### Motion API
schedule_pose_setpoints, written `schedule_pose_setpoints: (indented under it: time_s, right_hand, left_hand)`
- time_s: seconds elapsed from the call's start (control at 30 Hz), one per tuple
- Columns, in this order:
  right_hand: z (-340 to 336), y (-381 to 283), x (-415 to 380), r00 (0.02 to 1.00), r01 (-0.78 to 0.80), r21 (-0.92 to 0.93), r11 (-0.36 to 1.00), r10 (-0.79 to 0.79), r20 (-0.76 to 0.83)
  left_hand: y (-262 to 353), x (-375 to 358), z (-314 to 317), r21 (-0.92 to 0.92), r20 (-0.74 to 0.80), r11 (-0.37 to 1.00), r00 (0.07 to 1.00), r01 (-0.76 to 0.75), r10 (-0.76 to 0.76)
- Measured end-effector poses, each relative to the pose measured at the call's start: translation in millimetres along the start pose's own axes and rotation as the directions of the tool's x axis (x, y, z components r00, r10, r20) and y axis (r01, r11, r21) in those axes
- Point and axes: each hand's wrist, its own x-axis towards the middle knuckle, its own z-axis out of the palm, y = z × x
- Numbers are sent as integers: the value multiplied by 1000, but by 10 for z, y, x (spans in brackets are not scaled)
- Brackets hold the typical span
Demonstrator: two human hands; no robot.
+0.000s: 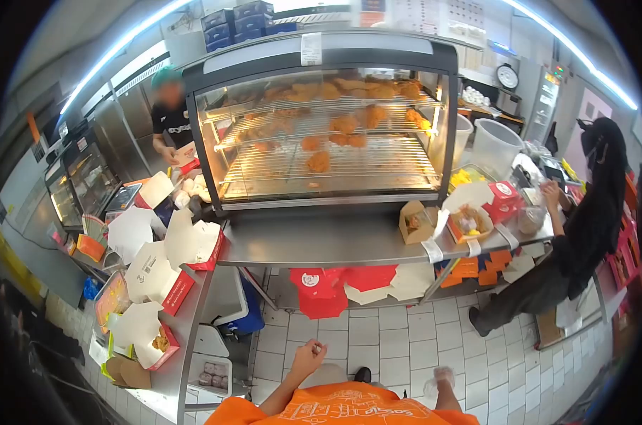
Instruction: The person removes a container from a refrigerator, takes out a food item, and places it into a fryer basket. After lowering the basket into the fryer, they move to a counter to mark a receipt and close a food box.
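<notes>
My left hand (308, 356) hangs in front of my orange shirt, above the tiled floor. Its fingers are loosely bent and a little apart, and I see nothing in them. To the right, my right hand (440, 380) is low beside the shirt, with clear plastic over it, perhaps a glove; its fingers are blurred. Neither hand touches the counter (314, 244). Beyond it stands a lit glass display cabinet (321, 142) with pieces of fried chicken (318, 161) on wire shelves. Open red-and-white food boxes (178, 292) line the left side table.
A food box (469, 221) and a brown carton (414, 223) stand on the counter's right end. Flat red cartons (317, 283) lie under it. A cooler (229, 304) is below left. One person (171, 120) works behind the cabinet; another in black (583, 212) stands right.
</notes>
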Motion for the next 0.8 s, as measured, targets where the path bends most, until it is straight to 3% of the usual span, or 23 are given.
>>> schedule_pose_setpoints:
  time_s: [0.03, 0.07, 0.1, 0.17, 0.2, 0.23, 0.3, 0.37, 0.43, 0.47, 0.53, 0.57, 0.6, 0.67, 0.7, 0.77, 0.8]
  right_hand:
    - [-638, -176, 37, 981, -186, 325, 927, 191, 18]
    - [-1280, -464, -103, 928, -342, 602, 721, 362, 95]
    - [-1391, -537, 51, 932, -332, 591, 735, 351, 86]
    - [-1660, -724, 508, 945, -176, 540, 823, 295, -142]
    - [-1860, -882, 606, 905, -248, 670, 699, 413, -97]
    - [-1768, -892, 940, 909, -239, 675, 698, 405, -96]
    - [-1284, -808, 1569, 995, -61, 348, 935, 86, -58]
    - [-1000, -743, 1914, 981, 90, -91, 992, -72, 178]
    - [-305, -470, 2230, 999, 26, 22, 999, -27, 37]
    - [-328, -440, 2286, 999, 26, 16, 1000, -27, 32]
    - [-358, -360, 2155, 991, 11, -28, 1000, -7, 133]
    - [-466, -362, 2073, 986, -18, -18, 1000, 20, 165]
    - [-567, -379, 2011, 983, -52, -1, 999, 51, 177]
    - [-719, -389, 1869, 974, -123, 49, 991, 111, 198]
    - [-790, -415, 1826, 969, -153, 78, 985, 135, 205]
    - [-928, -455, 1760, 961, -206, 130, 970, 175, 213]
    - [-994, -459, 1743, 956, -231, 160, 960, 193, 220]
  left_hand:
    - [90, 138, -19, 1, -13, 1000, 1000, 16, -16]
    - [183, 280, -42, -32, -29, 997, 997, 67, -68]
    - [238, 390, -47, -68, -45, 991, 992, 114, -117]
    - [261, 712, -52, -40, -81, 995, 992, 96, -99]
    - [270, 907, -71, -2, -97, 997, 993, 72, -71]
    - [272, 1119, -95, 8, -104, 997, 992, 70, -69]
    - [390, 1593, -200, 31, -207, 998, 977, -48, 53]
    - [449, 2055, -356, 14, -265, 996, 960, -93, 94]
    - [556, 2700, -574, 4, -367, 984, 915, -178, 167]
    - [621, 2992, -710, 12, -403, 981, 897, -193, 182]
    - [994, 3615, -1063, 14, -508, 935, 803, -354, 311]
    - [1198, 3955, -1231, 66, -568, 882, 710, -466, 417]
    - [1461, 4233, -1423, 140, -595, 869, 661, -474, 456]
    - [2099, 4781, -1796, 288, -646, 747, 454, -599, 614]
    - [2276, 5054, -2012, 332, -608, 698, 421, -635, 673]
    - [2998, 5457, -2335, 332, -617, 503, 220, -798, 756]
    - [3300, 5560, -2455, 378, -596, 512, 220, -771, 772]
